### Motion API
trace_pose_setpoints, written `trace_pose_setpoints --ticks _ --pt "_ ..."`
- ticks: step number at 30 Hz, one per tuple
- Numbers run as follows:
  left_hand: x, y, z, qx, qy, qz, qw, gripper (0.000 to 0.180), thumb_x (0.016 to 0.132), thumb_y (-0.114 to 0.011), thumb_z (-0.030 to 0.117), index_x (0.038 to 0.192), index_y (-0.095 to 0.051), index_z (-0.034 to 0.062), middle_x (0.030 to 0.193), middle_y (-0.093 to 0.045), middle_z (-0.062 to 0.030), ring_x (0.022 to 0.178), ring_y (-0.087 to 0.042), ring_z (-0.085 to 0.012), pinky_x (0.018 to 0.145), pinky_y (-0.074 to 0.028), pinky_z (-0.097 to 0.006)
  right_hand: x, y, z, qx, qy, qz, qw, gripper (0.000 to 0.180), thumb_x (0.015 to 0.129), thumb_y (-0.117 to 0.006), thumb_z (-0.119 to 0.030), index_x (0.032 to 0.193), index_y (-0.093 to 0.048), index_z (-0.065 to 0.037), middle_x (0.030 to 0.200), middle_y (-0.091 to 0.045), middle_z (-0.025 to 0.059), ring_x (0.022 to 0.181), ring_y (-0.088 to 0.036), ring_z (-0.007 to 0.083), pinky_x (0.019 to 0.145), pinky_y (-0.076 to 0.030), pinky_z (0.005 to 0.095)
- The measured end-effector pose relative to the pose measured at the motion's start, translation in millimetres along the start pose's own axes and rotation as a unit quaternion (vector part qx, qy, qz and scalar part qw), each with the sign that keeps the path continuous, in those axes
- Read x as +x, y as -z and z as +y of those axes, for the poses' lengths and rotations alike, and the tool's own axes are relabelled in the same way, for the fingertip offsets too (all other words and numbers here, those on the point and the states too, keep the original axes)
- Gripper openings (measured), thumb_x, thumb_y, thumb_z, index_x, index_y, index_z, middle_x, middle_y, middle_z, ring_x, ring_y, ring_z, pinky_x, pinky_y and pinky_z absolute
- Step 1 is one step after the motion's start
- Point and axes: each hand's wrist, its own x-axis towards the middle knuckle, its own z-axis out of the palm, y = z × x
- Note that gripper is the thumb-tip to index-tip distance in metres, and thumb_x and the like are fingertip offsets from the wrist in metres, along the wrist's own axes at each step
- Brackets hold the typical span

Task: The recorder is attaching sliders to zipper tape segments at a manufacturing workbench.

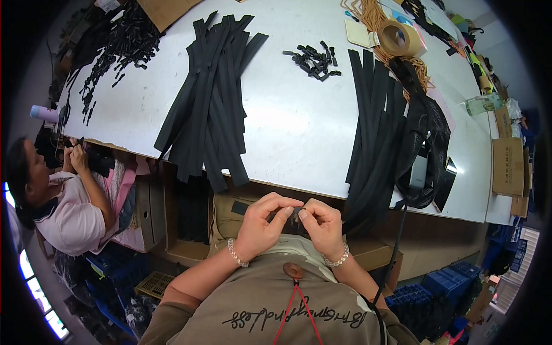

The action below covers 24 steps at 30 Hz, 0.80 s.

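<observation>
Strips of flat, matte black webbing-like material (210, 103) lie crossed in a heap beyond the grip, to its left. Next I see the left hand (260, 226), thumb and forefinger nearly closed on a small dark piece (296, 214), mostly hidden between both hands' fingertips. Hard-looking black parts (315, 62) pile loosely farther ahead. The right hand (323, 227) pinches the piece's other side. I judge this to be fine two-handed manipulation, calling next for steady fingertip pressure. Rightward, long black strips (368, 115) droop over the smooth white table's (276, 144) edge, beside black open-weave mesh (438, 129).
</observation>
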Motion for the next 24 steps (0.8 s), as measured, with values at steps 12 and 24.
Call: trace_pose_setpoints --ticks 12,24 --pt "2 -13 -38 -0.269 0.177 0.025 0.947 0.020 0.086 -0.058 0.002 0.105 -0.059 0.0009 0.088 -0.061 -0.0017 0.081 -0.055 -0.0049 0.072 -0.046 -0.018 -5 -3 36 0.064 -0.085 0.060 0.993 0.013 0.089 -0.056 -0.007 0.079 -0.058 0.000 0.065 -0.047 -0.0063 0.058 -0.037 0.0001 0.050 -0.031 0.0171" --pt "-1 -19 -42 -0.300 0.217 0.043 0.928 0.010 0.084 -0.062 0.004 0.094 -0.061 0.0010 0.087 -0.062 -0.0019 0.078 -0.057 -0.0058 0.071 -0.048 -0.020 -6 -1 40 0.075 -0.034 0.078 0.994 0.008 0.087 -0.058 -0.004 0.085 -0.060 0.003 0.074 -0.055 -0.0015 0.066 -0.046 0.0040 0.057 -0.038 0.0190"
